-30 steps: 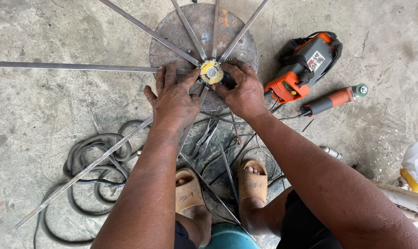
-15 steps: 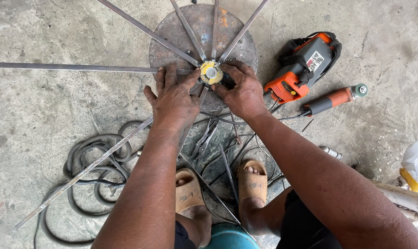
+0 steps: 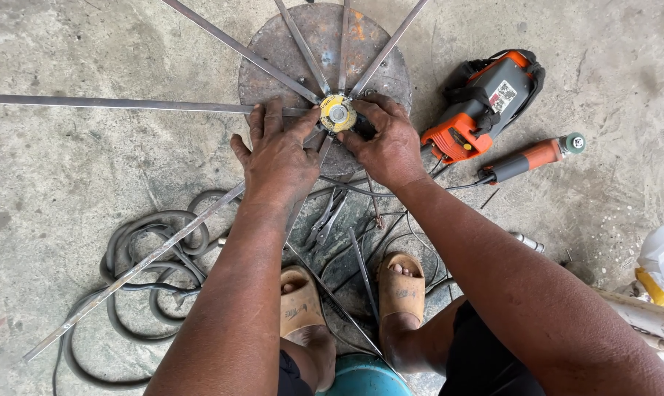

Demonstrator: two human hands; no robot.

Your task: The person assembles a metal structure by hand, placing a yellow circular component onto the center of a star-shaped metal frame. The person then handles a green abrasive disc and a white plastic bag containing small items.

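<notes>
Two hands have not shifted in the last second: left hand (image 3: 280, 150) lies flat, fingers spread on the strips (image 3: 222, 40); right hand (image 3: 387, 143) curls beside the yellow hub (image 3: 338, 114), centred on the disc (image 3: 273, 70). They are just steadying it.

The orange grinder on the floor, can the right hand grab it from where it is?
Probably yes: the orange grinder lies just beside the right hand, with bare floor between. That hand now rests on the yellow hub.

Rough, stained grey concrete floor (image 3: 90, 169) w/ cracks, lit by even daylight.
</notes>
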